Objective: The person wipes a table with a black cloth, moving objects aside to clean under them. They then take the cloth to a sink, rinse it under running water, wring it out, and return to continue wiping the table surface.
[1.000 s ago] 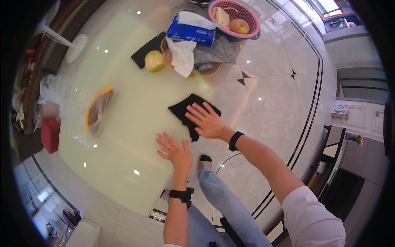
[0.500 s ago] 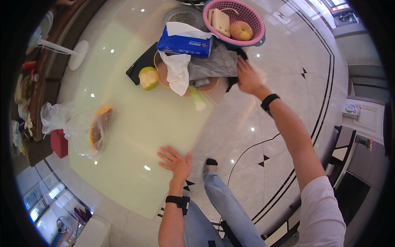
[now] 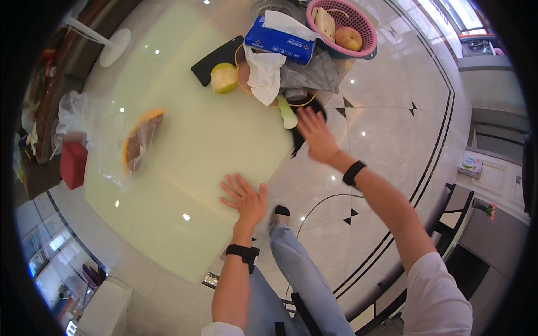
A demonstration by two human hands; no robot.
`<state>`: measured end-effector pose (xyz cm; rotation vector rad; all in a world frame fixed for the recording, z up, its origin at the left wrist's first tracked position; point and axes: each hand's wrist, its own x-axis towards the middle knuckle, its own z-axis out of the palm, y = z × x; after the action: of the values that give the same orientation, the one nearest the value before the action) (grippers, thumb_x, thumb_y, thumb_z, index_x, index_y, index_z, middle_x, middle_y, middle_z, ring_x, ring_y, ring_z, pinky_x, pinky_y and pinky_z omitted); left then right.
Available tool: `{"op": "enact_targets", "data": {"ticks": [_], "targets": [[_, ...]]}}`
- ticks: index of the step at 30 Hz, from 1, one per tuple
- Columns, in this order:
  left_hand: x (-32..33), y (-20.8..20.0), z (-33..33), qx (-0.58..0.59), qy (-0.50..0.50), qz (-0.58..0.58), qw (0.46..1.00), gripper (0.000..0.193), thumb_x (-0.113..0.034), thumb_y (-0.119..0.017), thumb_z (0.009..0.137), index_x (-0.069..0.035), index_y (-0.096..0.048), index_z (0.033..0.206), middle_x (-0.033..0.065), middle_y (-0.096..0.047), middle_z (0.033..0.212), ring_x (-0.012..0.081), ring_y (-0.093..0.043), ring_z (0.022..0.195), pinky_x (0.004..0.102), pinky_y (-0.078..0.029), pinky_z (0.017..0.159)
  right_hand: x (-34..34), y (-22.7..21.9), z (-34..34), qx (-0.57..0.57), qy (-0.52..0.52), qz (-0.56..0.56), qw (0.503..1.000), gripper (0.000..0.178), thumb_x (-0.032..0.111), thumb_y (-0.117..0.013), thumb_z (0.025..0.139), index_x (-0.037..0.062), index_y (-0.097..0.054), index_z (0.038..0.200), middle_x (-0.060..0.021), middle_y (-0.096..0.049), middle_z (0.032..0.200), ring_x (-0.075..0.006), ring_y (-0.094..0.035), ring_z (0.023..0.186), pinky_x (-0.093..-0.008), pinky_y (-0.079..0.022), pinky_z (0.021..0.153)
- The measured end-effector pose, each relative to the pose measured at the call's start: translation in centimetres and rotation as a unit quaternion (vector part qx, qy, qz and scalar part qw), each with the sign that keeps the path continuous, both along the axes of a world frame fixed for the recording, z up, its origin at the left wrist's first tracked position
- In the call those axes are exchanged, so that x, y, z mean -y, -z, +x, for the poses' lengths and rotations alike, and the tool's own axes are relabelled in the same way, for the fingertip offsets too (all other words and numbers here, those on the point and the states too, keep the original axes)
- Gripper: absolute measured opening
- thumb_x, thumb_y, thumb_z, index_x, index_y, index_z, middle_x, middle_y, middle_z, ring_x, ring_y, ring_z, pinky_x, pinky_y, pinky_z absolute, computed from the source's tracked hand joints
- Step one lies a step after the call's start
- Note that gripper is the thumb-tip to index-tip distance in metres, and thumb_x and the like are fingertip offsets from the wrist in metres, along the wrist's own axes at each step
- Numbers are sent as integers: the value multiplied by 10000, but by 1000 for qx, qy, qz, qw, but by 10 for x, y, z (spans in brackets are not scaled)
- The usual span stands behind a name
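Right hand (image 3: 318,137): palm down, fingers stretched out and slightly spread over the cloth; blurred, and I cannot tell whether any fold is pinched.
Black cloth (image 3: 297,141): one piece, rumpled, at the right-hand edge of the surface, partly covered by the right hand.
Left hand (image 3: 246,203): bare, fingers fanned wide, gripping nothing, at the near right edge of the surface.
Hands, as a pair: well apart from each other; a black band on each wrist.
Surface (image 3: 185,140): pale green, glossy.
Light green object (image 3: 287,113): one, long, just beside the cloth.
Fruit, partly peeled (image 3: 224,79): one, yellow-green, touching a flat black object (image 3: 216,60).
Tissue pack (image 3: 280,42): blue, at the far end, a crumpled white tissue (image 3: 264,77) hanging below it.
Plastic bag, grey (image 3: 308,74): one, crumpled, right of the tissue.
Basket (image 3: 370,35): pink, perforated, containing one reddish-yellow fruit (image 3: 348,38) and one cream-coloured boxy object (image 3: 324,23).
Plastic bag, clear (image 3: 143,147): one, on the left, around a brown item with an orange rim.
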<state>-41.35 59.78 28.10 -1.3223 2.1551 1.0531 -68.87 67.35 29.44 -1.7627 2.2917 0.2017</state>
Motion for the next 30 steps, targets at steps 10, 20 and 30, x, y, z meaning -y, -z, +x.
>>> {"op": "enact_targets", "data": {"ticks": [10,20,30], "targets": [[29,-25,132,-214,-301,-247,896,657,-333,-449,999,70,-238,1472,314,-235,1525,472,-222,1412,576,-154,1141,40,-4,318,304,-224,-54,924,633,354,-542,871,55,-472,1425,-116,-406,1519,-257,-243,1468,-433,-112,1224],[114,3,433,92,-488,-252,830,771,-494,-402,996,33,-180,1514,246,-170,1581,410,-202,1445,567,-204,1121,124,5,430,282,-294,-93,908,634,321,-639,827,150,-488,1418,-73,-394,1529,-255,-355,1414,-438,-274,1158],[118,42,446,-213,-580,34,786,985,-671,-349,958,104,-78,1500,279,-200,1553,366,-240,1438,407,-163,1194,102,47,241,-144,199,-171,954,566,355,-374,1016,122,-306,1527,-132,-288,1584,-337,-275,1446,-498,-223,1148]]}}
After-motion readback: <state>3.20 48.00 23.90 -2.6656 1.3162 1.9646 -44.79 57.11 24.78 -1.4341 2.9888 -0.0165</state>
